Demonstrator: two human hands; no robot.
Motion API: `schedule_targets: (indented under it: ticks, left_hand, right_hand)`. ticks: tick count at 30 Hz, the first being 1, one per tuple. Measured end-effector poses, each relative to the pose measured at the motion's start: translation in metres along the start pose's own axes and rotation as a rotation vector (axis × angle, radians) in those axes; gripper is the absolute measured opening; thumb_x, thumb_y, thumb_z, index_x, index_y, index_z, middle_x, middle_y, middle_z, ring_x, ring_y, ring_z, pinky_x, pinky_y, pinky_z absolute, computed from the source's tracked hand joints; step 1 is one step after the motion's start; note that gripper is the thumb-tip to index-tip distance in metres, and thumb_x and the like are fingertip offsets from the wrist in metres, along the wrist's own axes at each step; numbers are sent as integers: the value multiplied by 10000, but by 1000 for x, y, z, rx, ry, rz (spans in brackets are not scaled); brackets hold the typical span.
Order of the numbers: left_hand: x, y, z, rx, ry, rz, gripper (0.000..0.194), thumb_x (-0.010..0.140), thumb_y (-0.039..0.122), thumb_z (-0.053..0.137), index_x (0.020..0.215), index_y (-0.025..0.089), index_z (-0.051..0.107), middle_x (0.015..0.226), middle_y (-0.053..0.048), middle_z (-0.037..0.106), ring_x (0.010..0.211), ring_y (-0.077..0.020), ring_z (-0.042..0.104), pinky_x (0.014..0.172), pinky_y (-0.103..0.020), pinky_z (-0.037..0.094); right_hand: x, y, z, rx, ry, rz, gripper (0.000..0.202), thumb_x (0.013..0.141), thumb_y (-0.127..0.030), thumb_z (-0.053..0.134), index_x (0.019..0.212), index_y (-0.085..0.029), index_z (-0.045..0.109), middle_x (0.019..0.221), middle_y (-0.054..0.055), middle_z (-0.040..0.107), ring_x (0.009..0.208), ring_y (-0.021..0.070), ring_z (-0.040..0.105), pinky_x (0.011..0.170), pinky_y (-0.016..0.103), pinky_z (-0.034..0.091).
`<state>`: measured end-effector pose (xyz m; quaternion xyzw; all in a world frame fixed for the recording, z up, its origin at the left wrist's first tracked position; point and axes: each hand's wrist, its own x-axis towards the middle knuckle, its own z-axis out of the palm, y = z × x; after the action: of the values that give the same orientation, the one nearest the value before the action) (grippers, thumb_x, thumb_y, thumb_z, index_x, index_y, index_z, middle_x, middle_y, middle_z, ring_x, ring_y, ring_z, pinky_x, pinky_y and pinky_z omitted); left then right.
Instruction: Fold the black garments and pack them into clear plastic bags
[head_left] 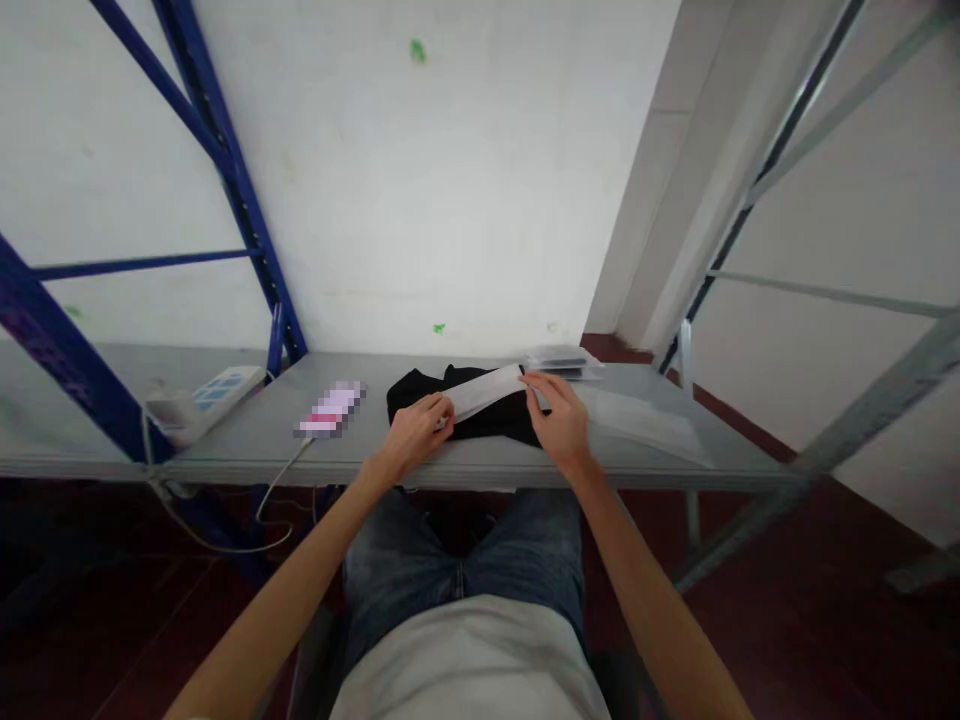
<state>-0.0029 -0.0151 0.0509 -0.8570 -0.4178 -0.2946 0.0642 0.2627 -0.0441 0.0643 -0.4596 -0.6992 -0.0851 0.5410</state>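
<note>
A flat white strip (487, 391) slants across a bunched black cloth (420, 390) on the grey shelf. Its left end is pinched by my left hand (421, 428), whose fingers are curled closed. My right hand (559, 415) grips the strip's upper right end between thumb and fingers, where a small black edge shows. I cannot tell whether the strip is paper or plastic. The black cloth lies under the strip and both hands, partly covered by them.
Behind my right hand lies a stack of clear flat packets (562, 360). A translucent plastic sheet (649, 425) rests to the right. On the left are a lit phone (330, 410) on a cable and a white power strip (225, 395). Blue posts (240, 180) frame the left side.
</note>
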Motion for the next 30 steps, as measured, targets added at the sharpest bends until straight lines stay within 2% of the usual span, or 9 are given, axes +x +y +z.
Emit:
schedule_targets:
  ticks: [2,5,9,11,15,19,25,28,30]
  left_hand:
    - [0,7,2,67,11,-7,88,979,193,540,967,220,623,995,-57,687,871,-193,666,656,-268,468]
    - [-1,16,6,128,27,-5,99,1014,207,505,995,216,602,1000,-73,690,912,-213,669,601,-265,432]
    - [-2,20,9,186,58,18,122,1044,212,467,1021,214,587,996,-85,691,945,-216,668,574,-256,397]
    - [-2,21,10,205,82,8,144,1057,218,446,1015,212,583,995,-91,688,950,-214,668,558,-252,384]
    - [-4,25,14,175,129,-28,187,1079,236,409,1006,215,580,998,-92,688,946,-210,667,551,-246,399]
    - [-8,29,18,122,215,-73,180,1081,232,422,1054,215,599,997,-91,688,967,-208,666,609,-237,464]
    - [-14,35,19,171,221,-61,329,1023,116,454,1257,257,637,1276,-107,648,1062,-198,661,582,-205,490]
    - [-13,34,20,196,248,-58,343,1030,153,478,1311,270,636,1314,-111,638,1117,-212,649,609,-214,525]
    - [-11,31,22,194,289,-71,345,1039,202,497,1358,254,618,1312,-123,646,1156,-231,635,693,-248,572]
  right_hand:
    - [0,-17,0,-6,-17,-51,320,1042,-254,475,1144,-266,778,1145,88,762,1127,245,692,1049,418,544]
    - [-4,-34,8,20,-198,-124,320,1038,-209,486,1173,-270,770,1135,66,770,1083,220,707,1003,363,554]
    - [-17,-34,31,-90,-435,-167,303,1027,-151,511,1169,-230,767,1133,75,781,1078,224,711,970,345,536]
    - [-23,-32,42,-170,-492,-131,278,1045,-189,514,1169,-217,761,1117,89,785,1087,248,712,962,364,527]
    - [-29,-35,52,-323,-467,111,255,1060,-285,528,1198,-201,725,1057,127,788,983,276,745,850,356,541]
    - [-30,-43,55,-412,-397,267,210,1036,-360,588,1050,-192,712,944,141,780,862,276,750,743,338,537]
    - [-15,-46,65,-383,-440,230,354,951,-510,708,1147,-217,671,1017,84,781,910,270,744,722,319,524]
    - [4,-41,69,-366,-494,183,350,944,-474,723,1173,-212,685,1025,92,780,928,272,740,743,315,512]
    - [17,-36,70,-309,-545,109,344,947,-429,728,1214,-215,689,1017,82,783,950,265,735,753,301,504]
